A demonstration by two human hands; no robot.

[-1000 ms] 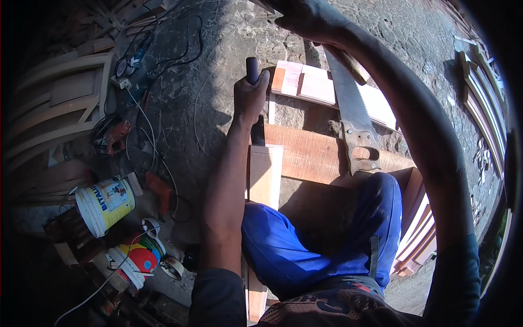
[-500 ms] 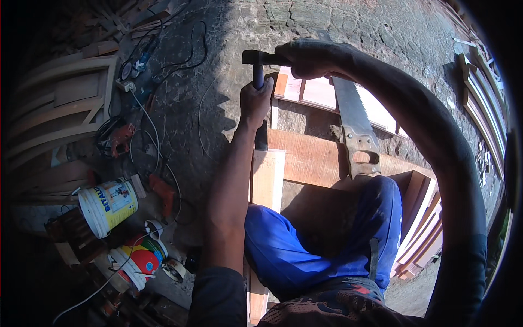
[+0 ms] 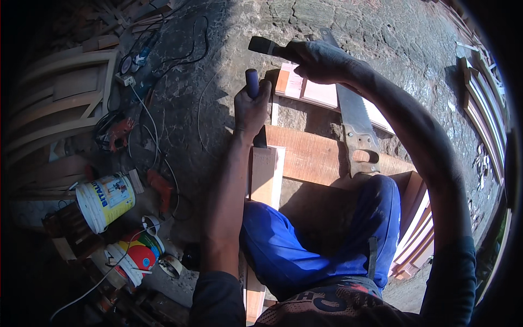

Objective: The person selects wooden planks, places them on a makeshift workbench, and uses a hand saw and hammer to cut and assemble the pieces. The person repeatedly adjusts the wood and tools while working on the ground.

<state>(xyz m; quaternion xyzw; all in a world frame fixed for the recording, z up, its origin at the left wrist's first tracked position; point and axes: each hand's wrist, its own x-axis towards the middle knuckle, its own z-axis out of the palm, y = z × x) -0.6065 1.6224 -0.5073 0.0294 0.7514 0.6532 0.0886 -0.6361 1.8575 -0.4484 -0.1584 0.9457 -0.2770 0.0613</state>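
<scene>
My left hand [image 3: 250,111] is wrapped around a chisel with a blue-purple handle [image 3: 251,82], held upright. The chisel's dark blade [image 3: 260,137] shows below the fist, at the far end of a pale wooden board [image 3: 263,169]; its cutting tip cannot be made out clearly. My right hand [image 3: 324,61] is closed on a dark hammer [image 3: 262,46], whose blocky head sticks out to the left. The hammer is just beyond the top of the chisel handle, apart from it. A handsaw [image 3: 358,131] lies right of the chisel, partly beneath my right forearm.
A wide brown plank [image 3: 310,155] lies crosswise before my knees, with pinkish boards [image 3: 321,94] beyond it. Left on the floor are a corded orange power tool [image 3: 159,191], a white bucket [image 3: 106,201], cables and wooden frames [image 3: 76,103]. Stacked boards [image 3: 419,240] stand at my right knee.
The hammer has come away from the chisel handle's end, upward and slightly right, with my right hand. My left hand still holds the chisel in about the same place.
</scene>
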